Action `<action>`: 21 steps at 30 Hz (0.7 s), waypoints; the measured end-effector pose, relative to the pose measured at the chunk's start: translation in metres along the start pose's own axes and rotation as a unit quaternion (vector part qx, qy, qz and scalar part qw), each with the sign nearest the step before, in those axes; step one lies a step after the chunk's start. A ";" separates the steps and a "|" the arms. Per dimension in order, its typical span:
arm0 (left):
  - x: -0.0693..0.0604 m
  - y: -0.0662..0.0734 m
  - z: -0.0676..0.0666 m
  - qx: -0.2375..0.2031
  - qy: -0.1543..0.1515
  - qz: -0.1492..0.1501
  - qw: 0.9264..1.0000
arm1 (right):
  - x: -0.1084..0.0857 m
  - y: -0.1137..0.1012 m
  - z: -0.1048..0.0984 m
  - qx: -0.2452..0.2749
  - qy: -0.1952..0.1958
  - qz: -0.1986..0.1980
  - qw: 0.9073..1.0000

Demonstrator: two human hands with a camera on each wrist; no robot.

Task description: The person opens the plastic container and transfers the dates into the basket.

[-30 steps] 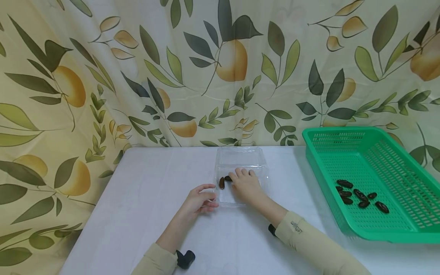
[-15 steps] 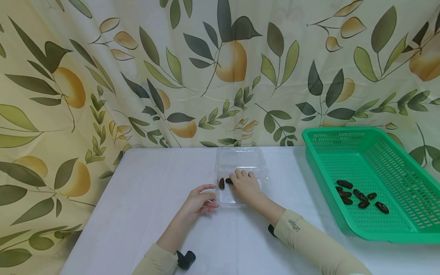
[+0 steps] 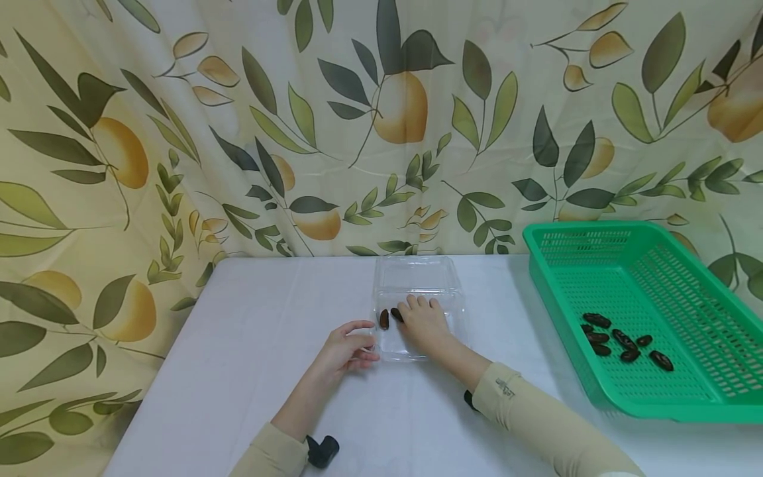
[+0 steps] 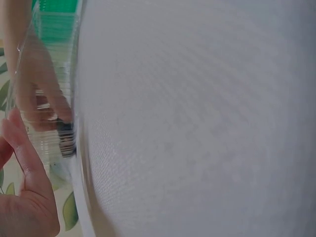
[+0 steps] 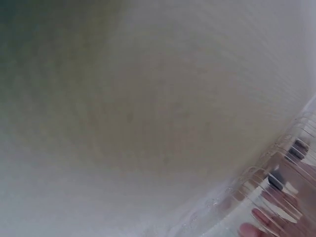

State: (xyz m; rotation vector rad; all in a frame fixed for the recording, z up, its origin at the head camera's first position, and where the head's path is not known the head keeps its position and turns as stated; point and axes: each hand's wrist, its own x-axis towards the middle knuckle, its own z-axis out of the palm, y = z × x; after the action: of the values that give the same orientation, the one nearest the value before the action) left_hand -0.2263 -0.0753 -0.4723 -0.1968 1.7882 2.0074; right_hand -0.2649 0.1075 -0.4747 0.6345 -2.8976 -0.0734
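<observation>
A clear plastic clamshell box (image 3: 390, 348) lies with its lid raised on the white table. Inside, near its left wall, one dark brown date (image 3: 384, 319) stands lengthwise. Beside it a second date (image 3: 397, 315) slants under my right hand (image 3: 424, 323), whose curled fingers grip it; part of it is hidden. Through the box wall, the left wrist view shows the right hand's fingers on a date (image 4: 66, 140). My left hand (image 3: 346, 346) rests at the box's left edge, its fairly straight fingertips touching the rim.
A green perforated basket (image 3: 596, 391) stands at the right of the table with several dates (image 3: 624, 340) in its near left part. A patterned curtain (image 3: 381, 199) hangs behind the table's back edge. White tablecloth (image 3: 274, 311) extends left of the box.
The second date has turned from nearly level to slanting and shifted slightly toward me under the right hand's fingers. The left hand has stayed at the box's edge.
</observation>
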 end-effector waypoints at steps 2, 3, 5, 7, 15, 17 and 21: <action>0.000 0.000 0.000 0.000 0.002 -0.001 1.000 | 0.000 -0.001 0.000 -0.005 0.000 0.000 1.000; 0.000 0.000 0.000 0.000 0.002 -0.002 1.000 | 0.000 -0.001 0.000 -0.007 0.003 0.000 1.000; 0.000 0.001 0.001 0.000 0.003 -0.002 1.000 | 0.000 -0.001 0.000 -0.012 0.008 0.001 1.000; 0.000 0.001 0.001 0.000 0.004 -0.001 1.000 | 0.001 -0.001 0.001 -0.015 0.009 0.000 1.000; -0.002 0.002 0.001 -0.003 0.007 -0.004 1.000 | 0.001 -0.001 0.001 -0.020 0.001 -0.002 1.000; -0.002 0.002 0.001 -0.003 0.007 -0.003 1.000 | 0.001 -0.001 0.000 -0.020 0.007 -0.003 1.000; -0.001 0.002 0.001 0.000 0.008 -0.001 1.000 | 0.000 0.000 -0.002 -0.017 0.024 -0.008 1.000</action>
State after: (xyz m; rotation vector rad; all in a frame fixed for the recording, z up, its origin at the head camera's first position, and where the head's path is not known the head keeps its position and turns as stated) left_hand -0.2255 -0.0746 -0.4701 -0.2161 1.7970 2.0096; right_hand -0.2649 0.1076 -0.4727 0.6458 -2.8385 -0.1070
